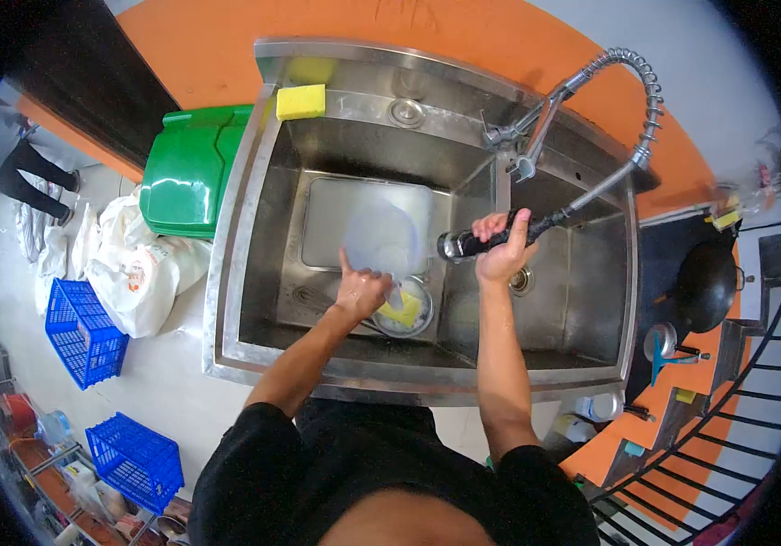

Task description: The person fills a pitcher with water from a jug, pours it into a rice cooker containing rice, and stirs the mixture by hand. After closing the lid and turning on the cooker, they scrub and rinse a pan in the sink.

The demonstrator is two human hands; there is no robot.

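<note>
My left hand is closed on the rim of a translucent plastic container, tilted over the left sink basin. A rectangular metal tray lies in that basin behind the container. Just below my left hand is a round metal bowl with a yellow sponge in it. A wire utensil, perhaps a whisk, rests to the left of the bowl. My right hand grips the black spray head of the faucet, its nozzle pointing left towards the container.
The coiled faucet hose arches at the back right. Another yellow sponge sits on the sink's back ledge. At the left are a green bin, white bags, blue crates and a person's legs. A wok is at the right.
</note>
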